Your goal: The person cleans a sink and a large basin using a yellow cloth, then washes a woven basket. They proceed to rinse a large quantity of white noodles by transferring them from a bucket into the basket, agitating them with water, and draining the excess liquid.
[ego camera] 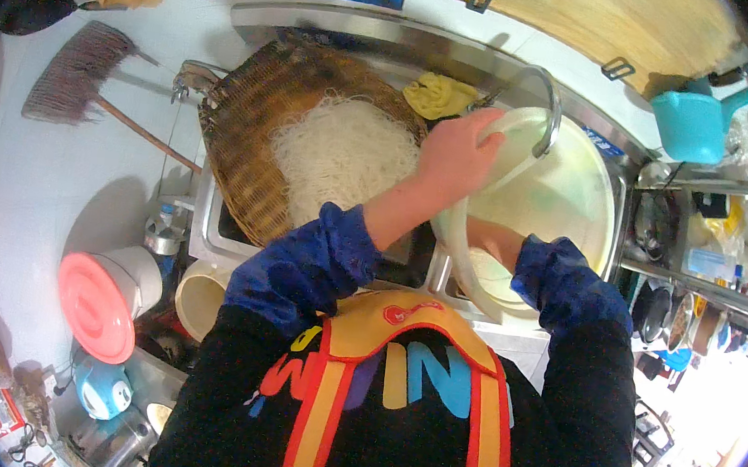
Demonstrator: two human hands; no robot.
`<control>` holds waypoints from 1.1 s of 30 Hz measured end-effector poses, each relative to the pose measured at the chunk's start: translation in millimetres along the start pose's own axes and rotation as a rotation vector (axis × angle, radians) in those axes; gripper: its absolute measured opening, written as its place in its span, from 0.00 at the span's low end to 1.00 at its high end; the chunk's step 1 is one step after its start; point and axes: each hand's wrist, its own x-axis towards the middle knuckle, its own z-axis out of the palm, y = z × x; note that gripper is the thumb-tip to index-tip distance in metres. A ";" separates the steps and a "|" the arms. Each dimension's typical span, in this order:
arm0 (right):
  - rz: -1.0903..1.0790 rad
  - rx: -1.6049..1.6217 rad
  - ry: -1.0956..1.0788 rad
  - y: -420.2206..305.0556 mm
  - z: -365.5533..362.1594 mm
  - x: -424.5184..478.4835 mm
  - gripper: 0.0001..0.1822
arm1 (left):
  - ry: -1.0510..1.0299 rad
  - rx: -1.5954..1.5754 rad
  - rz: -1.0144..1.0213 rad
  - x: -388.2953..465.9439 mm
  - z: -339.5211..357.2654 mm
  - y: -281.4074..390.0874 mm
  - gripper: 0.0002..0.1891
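My left hand (458,152) is at the upper left rim of a large cream plastic tub (557,184), its fingers closed around the edge. The tub sits in the right part of a stainless steel sink, beneath a curved chrome faucet (553,115). My right forearm reaches over the tub's near side; only part of my right hand (488,237) shows, and its fingers are hidden behind the tub's left wall. Left of the tub, a heap of thin white noodles (348,152) lies in a round woven bamboo basket (246,145) resting over the sink.
A yellow cloth (440,95) lies at the sink's back edge. A teal dipper (689,126) hangs at right, near a metal shelf (691,275) with kitchenware. To the left are a broom (79,76), a white bucket with a pink lid (96,307) and a cream bucket (199,301).
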 end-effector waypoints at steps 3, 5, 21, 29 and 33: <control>-0.044 0.225 0.223 -23.4 -28.5 3.4 0.19 | 0.013 -0.002 0.074 9.6 1.7 -15.6 0.20; -0.036 0.009 0.400 -5.6 -43.1 -14.0 0.20 | 0.003 0.023 0.101 12.8 -3.0 -20.2 0.21; 0.021 0.546 0.679 -169.0 -108.8 -131.2 0.27 | -0.028 -0.073 0.078 15.3 5.8 -21.5 0.19; -0.237 -0.301 1.053 -126.5 -131.2 -105.0 0.35 | -0.023 0.097 0.144 17.1 13.8 -17.1 0.16; -0.198 -0.338 1.002 -102.5 -142.7 -106.4 0.35 | 0.003 0.083 0.181 14.0 9.5 -18.4 0.16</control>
